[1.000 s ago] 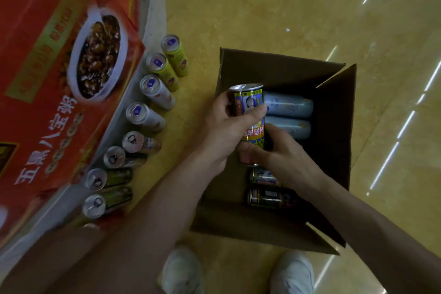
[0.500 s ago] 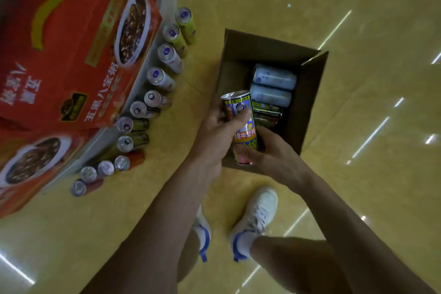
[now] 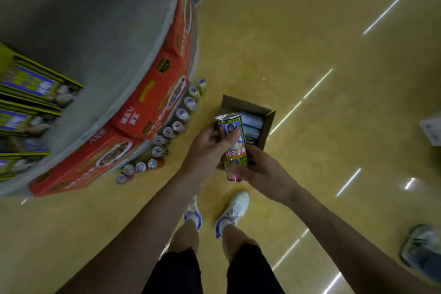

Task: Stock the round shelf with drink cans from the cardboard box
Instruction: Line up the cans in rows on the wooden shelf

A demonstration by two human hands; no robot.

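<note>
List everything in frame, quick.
held can: one, yellow-blue label, over box, in both hands
cardboard box: one, brown, open on floor
cans in box: at least two, pale blue, lying flat
floor cans: about twelve, mixed colours, row along shelf base
cartons: several, red, ringing shelf
round shelf: one, grey, left
packs: several, yellow-blue, on shelf, blurred
other person's shoe: one, grey, right edge
left hand: one, grips can's upper half
right hand: one, holds can's lower end
shoes: two, white-blue, on floor

- One cardboard box [image 3: 268,124].
- One printed can [image 3: 232,148] held above it.
- Two pale cans [image 3: 251,122] showing inside the box.
- Twelve cans [image 3: 181,113] lined on the floor [image 3: 310,55].
</note>
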